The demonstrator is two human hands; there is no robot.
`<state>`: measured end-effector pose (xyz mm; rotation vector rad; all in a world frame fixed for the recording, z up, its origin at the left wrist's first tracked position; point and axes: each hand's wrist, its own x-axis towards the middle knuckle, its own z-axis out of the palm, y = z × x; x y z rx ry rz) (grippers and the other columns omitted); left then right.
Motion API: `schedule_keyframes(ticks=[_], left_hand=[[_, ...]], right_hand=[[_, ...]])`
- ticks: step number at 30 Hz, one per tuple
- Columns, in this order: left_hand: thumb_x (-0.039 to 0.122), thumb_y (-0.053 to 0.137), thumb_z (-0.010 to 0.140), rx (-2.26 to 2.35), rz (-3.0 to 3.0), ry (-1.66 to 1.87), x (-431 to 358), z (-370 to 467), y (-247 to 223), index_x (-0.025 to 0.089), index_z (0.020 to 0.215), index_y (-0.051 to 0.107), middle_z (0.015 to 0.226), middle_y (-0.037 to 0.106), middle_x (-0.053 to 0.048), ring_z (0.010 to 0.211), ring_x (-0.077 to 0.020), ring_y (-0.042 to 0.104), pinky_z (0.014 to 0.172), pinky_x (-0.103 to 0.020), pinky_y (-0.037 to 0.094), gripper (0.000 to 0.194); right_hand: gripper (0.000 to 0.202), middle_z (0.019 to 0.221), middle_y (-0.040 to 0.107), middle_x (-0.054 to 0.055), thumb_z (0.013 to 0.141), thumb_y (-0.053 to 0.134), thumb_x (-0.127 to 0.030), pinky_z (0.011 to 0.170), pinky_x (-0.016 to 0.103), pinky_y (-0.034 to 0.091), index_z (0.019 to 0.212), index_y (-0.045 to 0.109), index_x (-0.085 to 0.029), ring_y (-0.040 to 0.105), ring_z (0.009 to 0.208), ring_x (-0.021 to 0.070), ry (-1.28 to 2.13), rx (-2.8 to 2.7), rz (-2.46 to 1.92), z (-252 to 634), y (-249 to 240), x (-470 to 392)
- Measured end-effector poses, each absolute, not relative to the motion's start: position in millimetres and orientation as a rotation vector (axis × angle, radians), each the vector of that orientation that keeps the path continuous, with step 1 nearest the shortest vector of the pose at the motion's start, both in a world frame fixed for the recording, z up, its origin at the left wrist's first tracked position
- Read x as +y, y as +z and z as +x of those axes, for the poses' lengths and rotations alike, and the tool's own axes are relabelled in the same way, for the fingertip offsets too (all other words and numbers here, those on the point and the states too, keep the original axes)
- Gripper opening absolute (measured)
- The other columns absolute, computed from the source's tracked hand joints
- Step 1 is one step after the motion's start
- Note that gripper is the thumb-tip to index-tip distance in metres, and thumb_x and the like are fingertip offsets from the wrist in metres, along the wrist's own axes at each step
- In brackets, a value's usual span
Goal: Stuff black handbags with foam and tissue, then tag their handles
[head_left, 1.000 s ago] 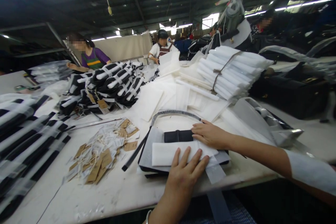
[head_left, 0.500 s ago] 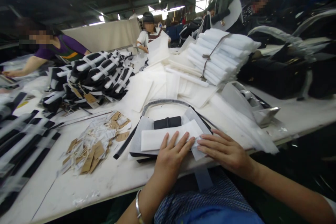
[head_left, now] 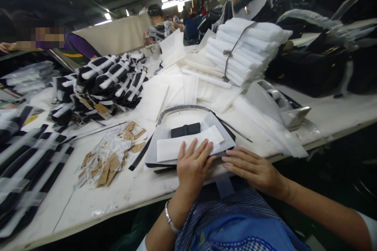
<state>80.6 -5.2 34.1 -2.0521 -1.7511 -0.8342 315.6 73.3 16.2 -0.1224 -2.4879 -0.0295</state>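
A black handbag (head_left: 153,164) lies flat at the table's front edge, its long curved handle (head_left: 182,107) stretching away from me. Pale tissue (head_left: 209,119) covers its front, leaving a black bow-like piece (head_left: 186,130) exposed. Over the tissue rests a white foam strip (head_left: 168,150). My left hand (head_left: 193,160) lies with spread fingers on the strip's lower part. My right hand (head_left: 253,170) is stretched out flat beside the bag's lower right corner, fingertips at its edge; whether they touch it I cannot tell.
Paper tags with strings (head_left: 107,164) are heaped left of the bag. Black wrapped bundles (head_left: 103,82) and black-and-white strips (head_left: 26,176) lie farther left. White foam sheets (head_left: 165,96), a tied foam stack (head_left: 241,51) and a tape dispenser (head_left: 282,106) stand beyond. Co-workers are across the table.
My right hand has come off the tissue at the bag's right side and is now lower, by its edge. The tissue there no longer sticks out. My left hand stays on the foam strip.
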Motion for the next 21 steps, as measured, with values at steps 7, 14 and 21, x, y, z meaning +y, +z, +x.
schedule_keyframes(ticks=[7,14,21], left_hand=[[0.032,0.058,0.098,-1.662,-2.036,-0.791,-4.8,76.7,29.7,0.028,0.132,0.06,0.132,0.065,0.002,0.123,-0.0243,0.061,0.113,-0.046,0.035,0.034],[0.025,0.056,0.098,-1.646,-2.014,-0.796,-4.7,79.6,25.8,0.027,0.132,0.06,0.132,0.066,0.0,0.124,-0.0216,0.061,0.114,-0.043,0.035,0.034],[0.019,0.057,0.097,-1.666,-1.997,-0.784,-3.7,82.5,25.5,0.026,0.13,0.061,0.131,0.066,0.001,0.124,-0.0221,0.061,0.113,-0.044,0.037,0.034]], right_hand=[[0.038,0.137,0.062,0.01,0.098,0.047,-0.006,0.119,0.046,0.032,0.133,0.06,-0.013,0.041,0.141,0.0216,0.004,-2.514,0.005,303.8,-12.2,59.3],[0.031,0.118,0.073,0.011,0.097,0.048,-0.009,0.109,0.039,0.048,0.123,0.065,-0.012,0.063,0.121,0.0185,0.291,-2.365,-0.041,289.4,-16.6,49.7],[0.038,0.111,0.075,0.01,0.097,0.037,-0.011,0.104,0.034,0.052,0.119,0.068,-0.015,0.067,0.114,0.0179,0.406,-2.334,-0.175,307.3,-19.5,17.7]])
